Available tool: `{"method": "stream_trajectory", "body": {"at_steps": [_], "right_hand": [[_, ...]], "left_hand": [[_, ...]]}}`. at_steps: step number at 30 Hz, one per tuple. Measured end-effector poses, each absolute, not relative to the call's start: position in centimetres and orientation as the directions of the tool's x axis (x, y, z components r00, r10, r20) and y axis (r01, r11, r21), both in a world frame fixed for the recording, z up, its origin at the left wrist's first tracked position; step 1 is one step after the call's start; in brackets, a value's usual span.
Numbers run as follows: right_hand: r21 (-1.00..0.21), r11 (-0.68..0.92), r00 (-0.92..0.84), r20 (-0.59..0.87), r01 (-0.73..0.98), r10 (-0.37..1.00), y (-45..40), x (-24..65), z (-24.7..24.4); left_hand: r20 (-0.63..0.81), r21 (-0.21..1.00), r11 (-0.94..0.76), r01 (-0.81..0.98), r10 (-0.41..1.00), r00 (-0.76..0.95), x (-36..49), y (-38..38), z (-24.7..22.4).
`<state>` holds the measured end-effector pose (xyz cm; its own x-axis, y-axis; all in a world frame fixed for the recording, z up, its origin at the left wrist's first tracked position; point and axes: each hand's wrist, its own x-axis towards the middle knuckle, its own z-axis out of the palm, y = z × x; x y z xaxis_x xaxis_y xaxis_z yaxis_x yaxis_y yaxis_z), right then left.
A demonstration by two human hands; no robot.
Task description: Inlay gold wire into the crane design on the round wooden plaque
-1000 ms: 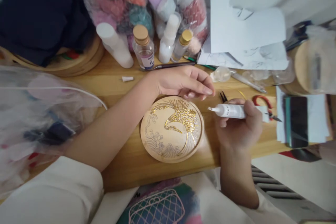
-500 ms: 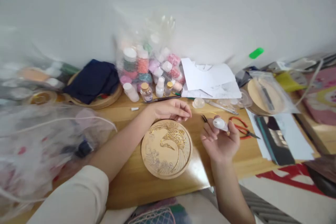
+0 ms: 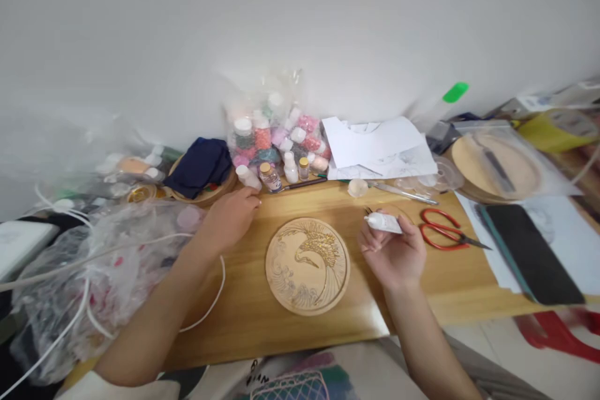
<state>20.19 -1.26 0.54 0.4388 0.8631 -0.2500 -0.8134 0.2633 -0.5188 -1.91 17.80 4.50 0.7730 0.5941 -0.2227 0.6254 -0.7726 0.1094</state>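
Observation:
My right hand (image 3: 392, 253) is closed around a small white squeeze bottle (image 3: 384, 222), tilted with its tip to the left. Thin dark tips, perhaps of tweezers, stick out by its fingers. My left hand (image 3: 234, 217) is at the table's left, fingers drawn together just in front of a white bottle (image 3: 247, 177); what they pinch, if anything, is hidden. Between my hands lies a round wooden board (image 3: 307, 269) with a raised crane design, partly gold, with fine outlines of waves and feathers.
Along the wall stand a bag of coloured jars (image 3: 262, 137), two cork-topped bottles and white papers (image 3: 375, 147). To the right are red-handled scissors (image 3: 440, 231), a phone (image 3: 534, 253) and a bagged wooden disc (image 3: 487, 169). Plastic bags (image 3: 122, 262) and white cables fill the left.
My left hand has moved left from above the board to where a small white cap lay, now out of sight. My right hand has turned the bottle more sideways. The view has shifted.

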Motion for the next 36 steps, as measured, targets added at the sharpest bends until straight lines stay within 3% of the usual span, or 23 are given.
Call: {"method": "stream_trajectory", "body": {"at_steps": [8,15,20,25,28,31,34,35,36], "right_hand": [[-0.519,0.263,0.428,-0.227,-0.813,0.875,-1.2,20.1,0.5],[-0.526,0.268,0.435,-0.223,-0.807,0.872,-1.1,20.0,0.6],[-0.522,0.275,0.438,-0.217,-0.807,0.872,-0.9,19.9,0.6],[-0.528,0.275,0.451,-0.238,-0.803,0.86,-0.8,19.8,0.8],[-0.523,0.283,0.463,-0.251,-0.804,0.85,-0.8,19.0,1.5],[-0.485,0.319,0.471,-0.23,-0.814,0.852,-0.7,17.4,3.0],[-0.451,0.338,0.458,-0.189,-0.826,0.868,-0.7,15.6,4.7],[-0.438,0.341,0.451,-0.177,-0.832,0.875,-0.6,15.1,5.2],[-0.422,0.349,0.448,-0.162,-0.837,0.879,-0.6,14.6,5.6]], "left_hand": [[-0.24,-0.092,-0.789,0.607,0.609,0.756,-1.5,16.5,3.7],[-0.199,-0.045,-0.761,0.647,0.641,0.741,-1.4,15.5,3.8],[-0.09,0.165,-0.676,0.718,0.715,0.693,-1.5,15.5,3.6],[0.025,0.54,-0.499,0.678,0.815,0.58,-0.9,15.5,3.8],[0.036,0.78,-0.343,0.524,0.86,0.508,0.1,14.8,4.8],[-0.022,0.937,-0.149,0.314,0.875,0.483,1.5,13.5,6.3],[-0.106,0.994,0.088,0.06,0.852,0.512,3.3,11.8,8.2],[-0.126,0.987,0.161,-0.021,0.84,0.527,3.9,11.3,8.9],[-0.202,0.918,0.354,-0.182,0.808,0.553,4.4,10.7,9.5]]}}
